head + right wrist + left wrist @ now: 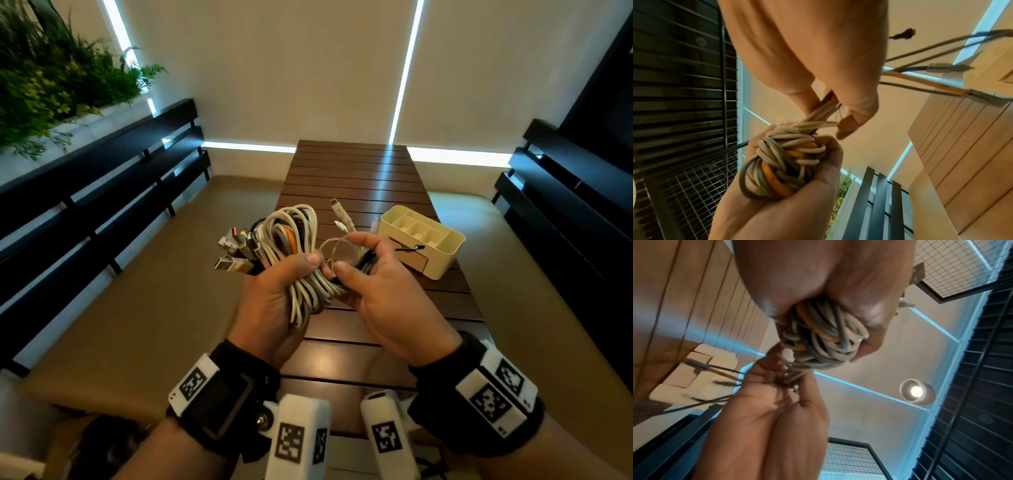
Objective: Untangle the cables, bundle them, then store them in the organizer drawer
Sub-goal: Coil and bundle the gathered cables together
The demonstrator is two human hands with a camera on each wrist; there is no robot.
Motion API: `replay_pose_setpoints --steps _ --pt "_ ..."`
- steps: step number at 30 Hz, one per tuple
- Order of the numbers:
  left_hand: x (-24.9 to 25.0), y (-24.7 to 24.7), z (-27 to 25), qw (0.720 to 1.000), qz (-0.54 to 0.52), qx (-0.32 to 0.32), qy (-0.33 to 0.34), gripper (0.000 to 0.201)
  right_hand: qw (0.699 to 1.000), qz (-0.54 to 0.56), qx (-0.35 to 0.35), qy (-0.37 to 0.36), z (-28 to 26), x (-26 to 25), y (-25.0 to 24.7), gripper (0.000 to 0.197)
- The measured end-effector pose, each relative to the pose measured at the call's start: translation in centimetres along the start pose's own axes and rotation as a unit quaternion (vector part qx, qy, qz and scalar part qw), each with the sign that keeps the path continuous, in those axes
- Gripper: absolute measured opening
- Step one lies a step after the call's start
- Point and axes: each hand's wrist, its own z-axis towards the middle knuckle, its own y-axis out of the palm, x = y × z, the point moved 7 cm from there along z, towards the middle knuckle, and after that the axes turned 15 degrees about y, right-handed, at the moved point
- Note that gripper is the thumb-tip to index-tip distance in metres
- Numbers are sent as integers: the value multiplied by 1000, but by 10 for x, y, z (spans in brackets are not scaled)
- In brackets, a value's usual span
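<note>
A coil of white, grey and orange cables [294, 260] is held above the near part of the wooden slat table [352, 171]. My left hand [270, 305] grips the coil's middle in a fist, and USB plugs [233, 251] stick out to the left. My right hand [376, 291] curls round the strands at the coil's right end and pinches a thin clear loop [337, 250] between thumb and forefinger. In the right wrist view the coil [781, 162] sits in the left fist, and loose plug ends [941, 68] trail to the right. The cream organizer [452, 245] stands on the table at the right.
The organizer has open top compartments and a tan drawer front [414, 262] facing me. A black cable end [409, 247] crosses in front of it. Dark slatted benches [102, 192] flank the table on both sides. Green plants [51, 78] stand at the far left.
</note>
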Motion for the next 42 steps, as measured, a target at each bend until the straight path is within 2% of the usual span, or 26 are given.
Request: replay_pose_setpoints --steps 3,7,10,11,14,18,22,25,29,34,39,42 --pt "-7 -7 -4 1000 11 25 -12 13 997 -63 29 -39 -5 -7 -4 45" --pt "-15 -11 -3 999 13 40 -17 9 994 -81 29 -73 -11 -12 -3 55" --pt "-19 -12 -6 998 22 39 -40 31 995 -62 1 -74 -12 -13 1 59" --pt "-22 -12 -7 998 22 43 -51 33 996 -50 -16 -68 -11 -12 2 62" --pt "-23 -10 -8 998 19 45 -50 50 994 -68 -51 -66 -10 -11 4 82" --pt "-19 3 -6 1000 6 -1 -30 50 988 -120 -58 -77 -13 -14 6 100" --pt "-21 5 -5 999 21 -18 -27 51 981 -173 -61 -66 -17 -15 10 109" --pt "-23 6 -5 998 46 -38 -25 44 977 -188 -79 -59 -20 -14 14 115" --pt "-21 8 -4 995 82 -60 -7 40 977 -190 -83 -56 -22 -15 14 110" --pt "-18 17 -3 988 119 -94 31 16 973 -210 -61 -74 -24 -20 14 105" --pt "-23 22 -6 991 91 -102 4 15 968 -231 -64 -72 -24 -19 15 98" --pt "-26 20 -7 990 98 -103 -17 13 962 -256 -71 -59 -22 -18 14 104"
